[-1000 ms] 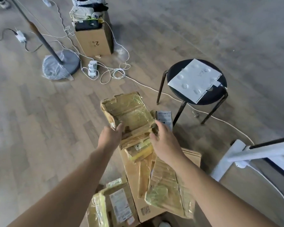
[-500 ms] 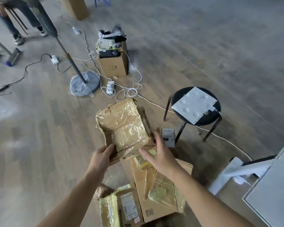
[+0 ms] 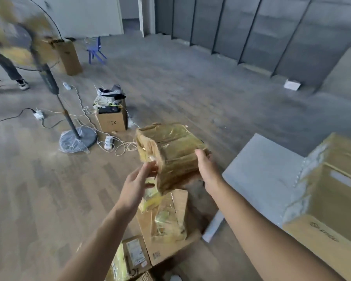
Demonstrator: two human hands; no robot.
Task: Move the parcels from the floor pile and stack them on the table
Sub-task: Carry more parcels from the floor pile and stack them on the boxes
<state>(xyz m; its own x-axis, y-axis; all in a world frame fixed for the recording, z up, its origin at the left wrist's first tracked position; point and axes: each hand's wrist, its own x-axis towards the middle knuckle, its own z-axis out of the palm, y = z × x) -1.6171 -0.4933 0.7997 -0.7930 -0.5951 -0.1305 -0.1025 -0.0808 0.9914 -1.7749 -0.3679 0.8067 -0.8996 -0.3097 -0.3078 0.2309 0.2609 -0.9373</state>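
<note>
Above the floor pile [image 3: 166, 224], a tape-wrapped parcel [image 3: 170, 153] is held up in the air, tilted, just left of the grey counter [image 3: 259, 169]. The right hand [image 3: 206, 169] grips its near right edge, thumb on top and fingers underneath. The left hand [image 3: 136, 185], fingers straight and spread, touches the parcel's lower left corner. A big cardboard box [image 3: 332, 199] sits on the counter.

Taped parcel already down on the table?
No: the taped parcel is in the air, gripped by the right hand, left hand at its near corner, short of the grey table.
</note>
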